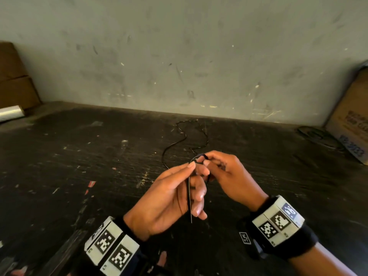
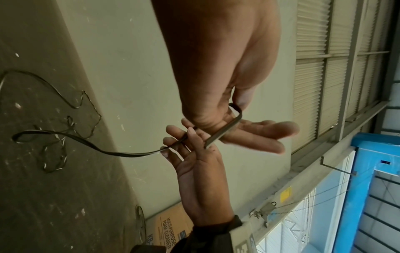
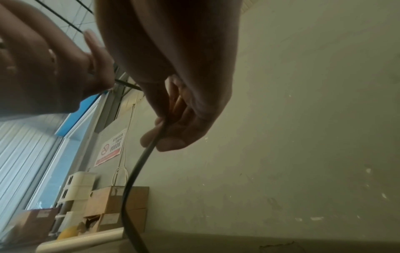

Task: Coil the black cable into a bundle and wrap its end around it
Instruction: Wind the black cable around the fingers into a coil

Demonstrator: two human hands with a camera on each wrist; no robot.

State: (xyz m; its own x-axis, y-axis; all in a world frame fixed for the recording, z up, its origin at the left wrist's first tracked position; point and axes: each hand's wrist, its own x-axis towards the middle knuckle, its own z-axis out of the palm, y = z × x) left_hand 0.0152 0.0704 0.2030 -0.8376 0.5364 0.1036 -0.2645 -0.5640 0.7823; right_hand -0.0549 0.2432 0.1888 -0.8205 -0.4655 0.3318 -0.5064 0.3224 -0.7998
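The thin black cable point(image 1: 190, 200) is held up over the dark, scuffed table point(image 1: 79, 156). My left hand point(image 1: 194, 168) pinches it between thumb and finger, and a short free end hangs down across the palm. In the left wrist view the cable point(image 2: 129, 155) bends sharply at the left hand point(image 2: 233, 109). My right hand point(image 1: 205, 159) pinches a small loop just beyond that. Its fingers point(image 2: 186, 138) grip the strand that trails off to loose tangles on the table. In the right wrist view the cable point(image 3: 134, 171) runs down from the right hand point(image 3: 164, 126).
A cardboard box point(image 1: 350, 120) stands at the back right, with another dark coil point(image 1: 316, 135) lying beside it. Brown boxes point(image 1: 14, 80) and a white roll point(image 1: 11, 113) sit at the back left. A grey wall point(image 1: 179, 56) closes off the table's far edge.
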